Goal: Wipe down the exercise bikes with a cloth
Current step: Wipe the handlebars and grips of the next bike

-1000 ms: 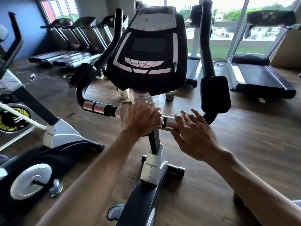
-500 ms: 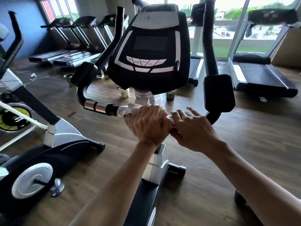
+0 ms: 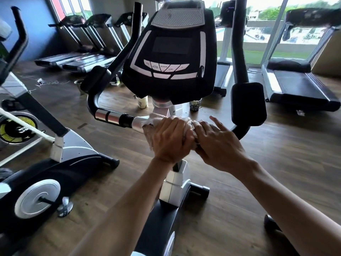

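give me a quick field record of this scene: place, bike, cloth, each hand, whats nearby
place: gym room with brown wood-look floor
bike: black exercise bike with dark console and chrome handlebar
cloth: white crumpled cloth, wrapped on the handlebar
left hand: grips the cloth around the bar
right hand: on the bar beside it, forefinger raised
nearby: black treadmill right, second bike left

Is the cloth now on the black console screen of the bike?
No, the left hand holds the white cloth around the handlebar, below the console.
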Available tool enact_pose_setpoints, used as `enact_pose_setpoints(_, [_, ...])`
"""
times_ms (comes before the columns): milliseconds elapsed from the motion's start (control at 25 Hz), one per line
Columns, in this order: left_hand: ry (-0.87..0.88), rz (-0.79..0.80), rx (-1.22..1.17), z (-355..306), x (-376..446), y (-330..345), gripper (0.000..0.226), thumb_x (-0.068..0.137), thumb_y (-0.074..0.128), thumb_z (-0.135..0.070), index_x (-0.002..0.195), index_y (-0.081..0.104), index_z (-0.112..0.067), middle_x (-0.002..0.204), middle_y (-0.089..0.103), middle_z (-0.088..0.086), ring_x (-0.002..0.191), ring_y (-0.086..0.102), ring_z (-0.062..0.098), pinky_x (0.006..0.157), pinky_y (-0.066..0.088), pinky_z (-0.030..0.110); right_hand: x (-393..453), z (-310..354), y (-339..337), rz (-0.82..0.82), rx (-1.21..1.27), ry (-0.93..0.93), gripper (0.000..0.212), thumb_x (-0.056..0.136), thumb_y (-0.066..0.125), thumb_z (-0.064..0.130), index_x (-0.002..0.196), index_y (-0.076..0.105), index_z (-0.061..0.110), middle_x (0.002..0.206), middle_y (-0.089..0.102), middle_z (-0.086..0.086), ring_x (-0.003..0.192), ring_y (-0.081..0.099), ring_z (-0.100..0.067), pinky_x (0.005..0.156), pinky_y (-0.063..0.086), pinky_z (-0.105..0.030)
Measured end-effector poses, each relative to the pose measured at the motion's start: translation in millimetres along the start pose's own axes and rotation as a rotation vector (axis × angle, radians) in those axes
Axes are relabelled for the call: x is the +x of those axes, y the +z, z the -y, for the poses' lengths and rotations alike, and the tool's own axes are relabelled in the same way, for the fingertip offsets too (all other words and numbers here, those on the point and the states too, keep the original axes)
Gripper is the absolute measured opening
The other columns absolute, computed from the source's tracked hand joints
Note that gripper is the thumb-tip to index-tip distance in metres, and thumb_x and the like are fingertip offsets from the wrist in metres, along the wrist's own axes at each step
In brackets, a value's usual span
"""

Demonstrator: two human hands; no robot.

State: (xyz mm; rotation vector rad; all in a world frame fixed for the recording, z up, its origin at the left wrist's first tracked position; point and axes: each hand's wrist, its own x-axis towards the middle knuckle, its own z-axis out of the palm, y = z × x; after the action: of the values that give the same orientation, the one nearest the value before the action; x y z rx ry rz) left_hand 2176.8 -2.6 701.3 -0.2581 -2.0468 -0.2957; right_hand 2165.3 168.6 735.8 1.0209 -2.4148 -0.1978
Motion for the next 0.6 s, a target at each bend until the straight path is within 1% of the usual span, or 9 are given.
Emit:
enact_pose_setpoints(80, [0.123,0.009,0.062,18.1,8.2,-9.1,0.033,0.093,0.044,-0.032,0.081,0.069,-0.014,0.080,0.070,0.002,0.075,0.062,0.022,0.074,0.040,0.036,-1.1,-1.9,-0.1,-0.007,-0.048,-0.014,0.067,0.093,0.050,0.045,0.135,0.054,-0.006,0.126,0.066,-0.021,0.115,0.066,-0.032,0.120,0.033,-0.048])
enact_pose_setpoints(120, [0.107,0.013,0.093,19.0,11.4,-13.6,0.032,0.092,0.045,-0.031,0.080,0.070,-0.016,0.078,0.069,0.000,0.073,0.061,0.020,0.073,0.037,0.034,-1.4,-2.0,-0.2,0.010,-0.072,-0.008,0.070,0.093,0.048,0.048,0.137,0.052,-0.007,0.127,0.065,-0.022,0.117,0.065,-0.032,0.121,0.028,-0.047])
enact_pose_setpoints(200, [-0.065,0.015,0.120,4.6,12.0,-16.4,0.031,0.089,0.045,-0.030,0.077,0.070,-0.017,0.074,0.069,-0.003,0.071,0.060,0.018,0.074,0.033,0.032,-0.5,-0.8,0.5,0.039,-0.079,0.008,0.074,0.094,0.042,0.050,0.142,0.047,-0.007,0.133,0.062,-0.022,0.122,0.062,-0.031,0.124,0.020,-0.046])
enact_pose_setpoints(280, [-0.223,0.027,0.101,-16.9,12.8,-13.2,0.030,0.089,0.043,-0.028,0.074,0.066,-0.015,0.072,0.067,0.000,0.071,0.059,0.020,0.074,0.032,0.034,0.2,-0.7,2.6,0.041,-0.040,0.008,0.074,0.095,0.044,0.049,0.145,0.043,-0.006,0.138,0.059,-0.021,0.128,0.058,-0.030,0.124,0.017,-0.044])
enact_pose_setpoints(360, [-0.289,0.004,0.084,-25.2,8.2,-7.6,0.030,0.091,0.041,-0.027,0.075,0.063,-0.014,0.074,0.065,0.002,0.074,0.057,0.022,0.076,0.034,0.036,-0.2,-1.4,-0.2,0.025,0.005,-0.004,0.073,0.095,0.051,0.047,0.143,0.045,-0.007,0.136,0.060,-0.020,0.128,0.059,-0.029,0.123,0.022,-0.042])
enact_pose_setpoints(440, [-0.323,-0.012,0.047,-24.2,8.3,-6.3,0.033,0.094,0.038,-0.028,0.076,0.061,-0.014,0.075,0.063,0.002,0.075,0.057,0.023,0.078,0.038,0.038,-2.9,-3.5,-4.2,-0.003,0.083,-0.008,0.071,0.090,0.060,0.042,0.140,0.049,-0.007,0.132,0.064,-0.020,0.124,0.061,-0.030,0.118,0.032,-0.038])
enact_pose_setpoints(480, [-0.331,-0.009,0.034,-22.9,9.7,-6.0,0.034,0.095,0.037,-0.029,0.077,0.061,-0.013,0.075,0.062,0.002,0.076,0.058,0.024,0.079,0.040,0.038,-4.2,-4.5,-7.7,-0.009,0.145,-0.008,0.071,0.088,0.060,0.039,0.141,0.050,-0.006,0.131,0.065,-0.019,0.124,0.061,-0.029,0.115,0.037,-0.035])
enact_pose_setpoints(520, [-0.332,-0.006,0.031,-21.6,10.8,-5.9,0.035,0.096,0.036,-0.029,0.079,0.062,-0.013,0.077,0.063,0.001,0.077,0.059,0.023,0.080,0.040,0.036,-4.5,-5.3,-11.1,-0.009,0.225,-0.011,0.070,0.086,0.056,0.039,0.142,0.049,-0.004,0.132,0.065,-0.016,0.125,0.059,-0.028,0.112,0.039,-0.033])
enact_pose_setpoints(600, [-0.331,-0.014,0.047,-24.6,10.9,-8.3,0.036,0.098,0.036,-0.027,0.083,0.067,-0.014,0.083,0.068,-0.001,0.083,0.061,0.021,0.083,0.036,0.032,-5.1,-8.7,-20.4,0.028,0.434,-0.011,0.067,0.086,0.037,0.043,0.141,0.051,0.008,0.131,0.064,-0.008,0.126,0.054,-0.022,0.112,0.036,-0.031])
